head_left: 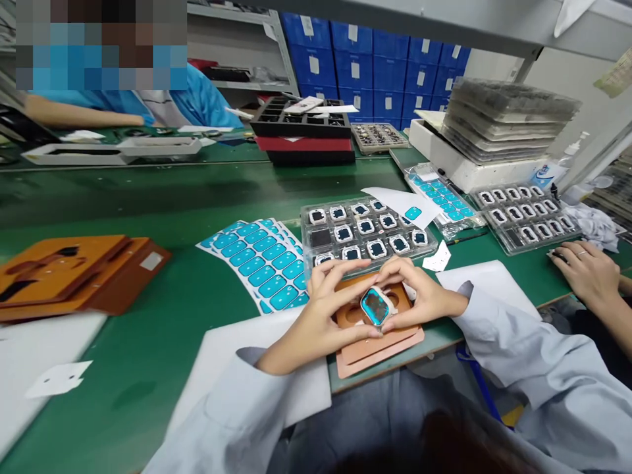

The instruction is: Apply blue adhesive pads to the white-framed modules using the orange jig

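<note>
Near the front edge of a green tabletop [182,289], a person's left hand [328,309] and right hand [417,293] are gripping a white-rimmed, watch-shaped case [376,306] between fingertips, its glossy blue face tilting upward. The case is sitting over an orange-brown tray [347,317] with rounded recesses; contact is not showing clearly. The person is apparently aligning or checking the blue face, and the next move is probably calling for light, even pressure at the rim. Just beyond, a clear plastic tray [320,238] is holding rows of similar frames, with blue sticker sheets [261,266] lying to its left. Toward the far edge, black-and-red trays [309,146] are standing stacked.
</note>
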Available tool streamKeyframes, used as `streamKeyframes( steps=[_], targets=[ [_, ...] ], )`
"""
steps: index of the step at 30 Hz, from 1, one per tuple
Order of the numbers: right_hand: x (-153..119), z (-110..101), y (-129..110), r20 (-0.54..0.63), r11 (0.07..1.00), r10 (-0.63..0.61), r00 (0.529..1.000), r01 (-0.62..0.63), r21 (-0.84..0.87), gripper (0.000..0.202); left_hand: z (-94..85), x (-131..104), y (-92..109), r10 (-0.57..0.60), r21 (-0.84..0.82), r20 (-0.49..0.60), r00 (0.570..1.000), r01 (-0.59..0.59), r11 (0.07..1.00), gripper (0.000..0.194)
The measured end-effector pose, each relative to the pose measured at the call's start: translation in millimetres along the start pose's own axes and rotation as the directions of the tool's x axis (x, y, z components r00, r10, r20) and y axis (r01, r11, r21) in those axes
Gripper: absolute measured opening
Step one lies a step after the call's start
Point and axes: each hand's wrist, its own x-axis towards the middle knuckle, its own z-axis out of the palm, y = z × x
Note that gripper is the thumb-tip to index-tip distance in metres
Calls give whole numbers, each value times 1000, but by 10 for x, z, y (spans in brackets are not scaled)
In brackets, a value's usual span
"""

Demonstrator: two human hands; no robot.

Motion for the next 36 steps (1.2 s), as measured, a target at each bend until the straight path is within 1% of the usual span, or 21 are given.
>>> streamKeyframes(
  steps=[3, 5, 6, 8, 10, 12, 15, 17, 18, 22, 26, 31, 34, 36],
  targets=[
    [-4, 39, 37, 56, 977, 48, 997, -59, 205, 60, 14, 6, -12, 55, 19, -80, 995, -54, 998, 65],
    [0, 49, 46, 84, 956, 75, 994, -96, 277, 59, 8, 16, -9, 80, 37, -128, 989, -75, 996, 63],
    [4, 47, 44, 94, 953, 84, 992, -108, 284, 59, 4, 21, -5, 92, 49, -148, 985, -85, 995, 60],
    [18, 32, 28, 103, 965, 93, 990, -115, 235, 55, -2, 32, 8, 125, 79, -175, 977, -113, 990, 52],
    [31, 14, 8, 110, 983, 92, 990, -108, 145, 51, -2, 39, 17, 164, 105, -185, 969, -146, 984, 44],
    [38, 9, -2, 117, 991, 92, 989, -103, 85, 48, 0, 42, 21, 179, 116, -196, 964, -158, 981, 40],
    [30, 31, 11, 82, 987, 99, 992, -108, 117, 51, -2, 35, 20, 179, 102, -232, 956, -159, 982, 31],
    [18, 49, 25, 37, 987, 81, 996, -85, 138, 52, -8, 28, 22, 192, 113, -249, 949, -168, 979, 21],
    [13, 52, 28, 20, 991, 63, 998, -65, 118, 50, -12, 25, 24, 202, 127, -249, 947, -174, 976, 18],
    [12, 31, 8, -2, 998, -23, 1000, 23, -64, 40, -18, 22, 31, 240, 180, -244, 940, -199, 963, 16],
    [17, 7, -1, 15, 982, -112, 994, 113, -151, 37, -16, 22, 27, 272, 213, -257, 927, -220, 952, 15],
    [17, 7, 7, 71, 960, -110, 991, 124, -250, 37, -33, 17, 26, 279, 243, -243, 929, -220, 945, 11],
    [24, 5, -1, 77, 956, -119, 990, 135, -259, 35, -47, 16, 27, 292, 241, -236, 927, -235, 942, 9],
    [29, 3, -8, 99, 955, -103, 990, 126, -269, 35, -54, 12, 28, 301, 240, -227, 926, -246, 939, 9]
  ],
)
